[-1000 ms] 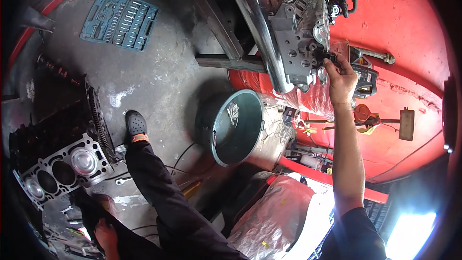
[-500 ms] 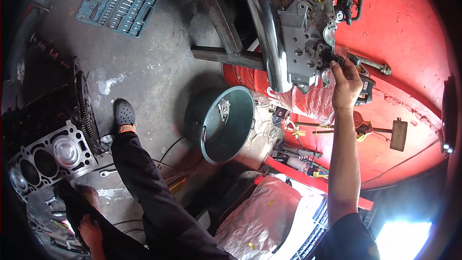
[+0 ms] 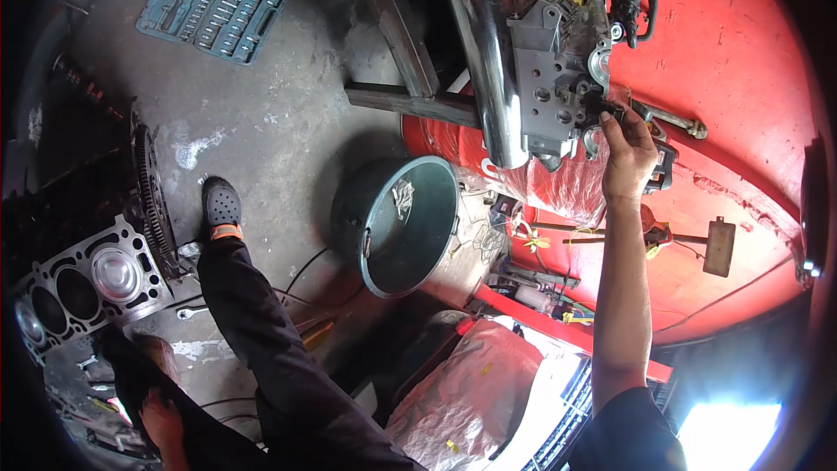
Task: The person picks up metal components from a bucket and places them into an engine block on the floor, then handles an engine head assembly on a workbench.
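Note:
My right hand (image 3: 629, 157) reaches up to a grey cast-metal engine part (image 3: 545, 92) with round holes along its face. Thumb and fingers pinch a small black piece (image 3: 600, 106) at the part's right edge; its exact kind is hard to make out. Beside the pinch, half-round metal seats (image 3: 598, 65) show on the casting. Down at the lower left, my left hand (image 3: 162, 420) rests on my dark trouser leg, fingers loosely laid over it and partly in shadow, holding nothing that I can see.
A shiny metal tube (image 3: 488, 61) runs beside the casting. Below it stands a dark green tub (image 3: 368, 249) with a crumpled rag inside. An engine block (image 3: 96, 283) with pistons lies at left. A blue socket set case (image 3: 214, 4) lies open on the floor. Behind is a red curved surface (image 3: 706, 52).
The view has shifted very slightly. My right hand keeps its pinch at the casting's edge, and my left hand stays on my leg.

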